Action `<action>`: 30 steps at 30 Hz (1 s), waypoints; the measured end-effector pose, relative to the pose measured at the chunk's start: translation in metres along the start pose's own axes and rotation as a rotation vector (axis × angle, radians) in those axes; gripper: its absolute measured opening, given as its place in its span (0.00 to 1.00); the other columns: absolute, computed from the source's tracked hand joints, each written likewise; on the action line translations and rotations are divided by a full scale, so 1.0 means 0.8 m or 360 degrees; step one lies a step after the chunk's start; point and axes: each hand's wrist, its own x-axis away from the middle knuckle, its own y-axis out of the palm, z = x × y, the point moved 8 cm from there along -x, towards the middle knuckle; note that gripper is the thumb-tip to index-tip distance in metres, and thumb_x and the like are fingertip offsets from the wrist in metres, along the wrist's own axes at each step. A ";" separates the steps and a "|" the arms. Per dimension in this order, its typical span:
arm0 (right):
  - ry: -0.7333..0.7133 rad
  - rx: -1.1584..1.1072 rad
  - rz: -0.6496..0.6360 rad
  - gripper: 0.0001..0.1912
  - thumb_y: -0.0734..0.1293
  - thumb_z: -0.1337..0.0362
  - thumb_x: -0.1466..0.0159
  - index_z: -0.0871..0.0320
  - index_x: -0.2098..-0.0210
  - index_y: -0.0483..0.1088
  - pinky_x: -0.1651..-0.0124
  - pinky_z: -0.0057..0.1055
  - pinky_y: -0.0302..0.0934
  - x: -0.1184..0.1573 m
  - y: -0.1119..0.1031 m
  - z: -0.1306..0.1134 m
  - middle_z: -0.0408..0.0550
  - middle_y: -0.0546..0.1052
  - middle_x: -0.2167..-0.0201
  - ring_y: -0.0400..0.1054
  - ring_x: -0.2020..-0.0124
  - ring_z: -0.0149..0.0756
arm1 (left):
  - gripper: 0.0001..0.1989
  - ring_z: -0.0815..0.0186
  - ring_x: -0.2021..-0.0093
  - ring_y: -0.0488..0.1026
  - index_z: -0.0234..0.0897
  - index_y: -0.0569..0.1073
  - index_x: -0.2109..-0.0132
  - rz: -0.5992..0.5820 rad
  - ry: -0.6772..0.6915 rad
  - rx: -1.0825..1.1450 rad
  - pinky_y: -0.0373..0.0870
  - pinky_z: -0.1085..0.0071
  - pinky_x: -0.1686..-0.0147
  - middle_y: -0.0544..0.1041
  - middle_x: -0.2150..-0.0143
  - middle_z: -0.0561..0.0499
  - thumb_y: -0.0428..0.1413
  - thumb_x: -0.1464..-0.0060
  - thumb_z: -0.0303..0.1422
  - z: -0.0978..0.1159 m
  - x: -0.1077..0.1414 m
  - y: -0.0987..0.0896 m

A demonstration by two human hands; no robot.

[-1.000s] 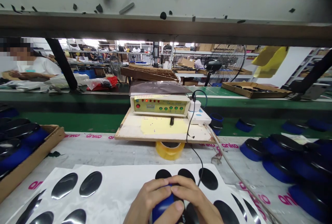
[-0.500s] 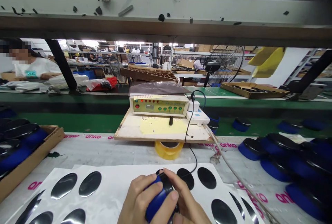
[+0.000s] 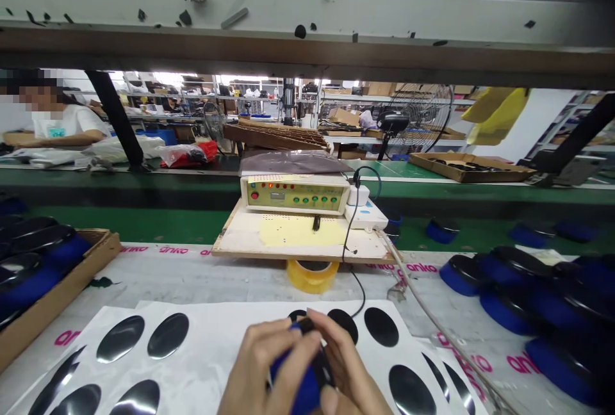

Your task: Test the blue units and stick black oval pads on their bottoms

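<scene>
My left hand (image 3: 264,364) and my right hand (image 3: 346,370) together grip a blue oval part with a glossy black face (image 3: 307,373), low in the middle of the view. My fingers cover much of it. Under my hands lies a white sheet (image 3: 211,370) printed or stuck with several glossy black ovals. One black oval (image 3: 343,325) sits just beyond my right fingers, and another (image 3: 168,335) lies further left. Part of the sheet is hidden beneath my hands.
A wooden tray (image 3: 91,268) of blue-and-black parts stands at the left, and a pile of them (image 3: 528,300) sits at the right. Ahead are a roll of yellow tape (image 3: 311,276), a control box (image 3: 293,196) on a board, and a co-worker (image 3: 67,123) beyond the green conveyor.
The blue part has turned in my hands, with its blue side now lower and its black face less visible. My hands have shifted slightly up the sheet, still holding it.
</scene>
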 end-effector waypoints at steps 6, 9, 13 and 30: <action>-0.0043 0.0329 -0.0175 0.18 0.58 0.54 0.32 0.52 0.48 0.70 0.61 0.28 0.69 -0.020 -0.026 -0.050 0.48 0.78 0.60 0.73 0.60 0.38 | 0.28 0.61 0.58 0.74 0.39 0.66 0.46 -0.0216 -0.0632 0.0402 0.76 0.68 0.60 0.68 0.54 0.45 0.58 0.51 0.46 -0.054 -0.004 0.010; -0.0100 0.0729 -0.0292 0.07 0.65 0.59 0.37 0.52 0.64 0.75 0.68 0.24 0.66 -0.024 -0.028 -0.063 0.43 0.77 0.71 0.72 0.71 0.35 | 0.28 0.57 0.54 0.74 0.41 0.67 0.47 -0.0296 -0.0717 0.0683 0.75 0.63 0.56 0.71 0.52 0.45 0.56 0.51 0.51 -0.062 0.003 0.021; -0.0268 0.1010 -0.0278 0.12 0.63 0.62 0.36 0.54 0.75 0.69 0.73 0.22 0.62 -0.016 -0.020 -0.069 0.41 0.74 0.76 0.70 0.73 0.32 | 0.30 0.59 0.61 0.77 0.40 0.65 0.46 -0.0609 -0.0730 0.0804 0.77 0.66 0.62 0.77 0.59 0.47 0.62 0.56 0.43 -0.051 -0.002 0.035; 0.0223 0.1684 0.0452 0.14 0.65 0.60 0.35 0.60 0.52 0.66 0.57 0.40 0.66 -0.182 -0.302 0.056 0.50 0.70 0.52 0.68 0.57 0.38 | 0.35 0.46 0.42 0.63 0.41 0.57 0.42 -0.0876 -0.0915 0.0232 0.66 0.47 0.46 0.62 0.40 0.41 0.55 0.54 0.51 -0.257 0.063 0.078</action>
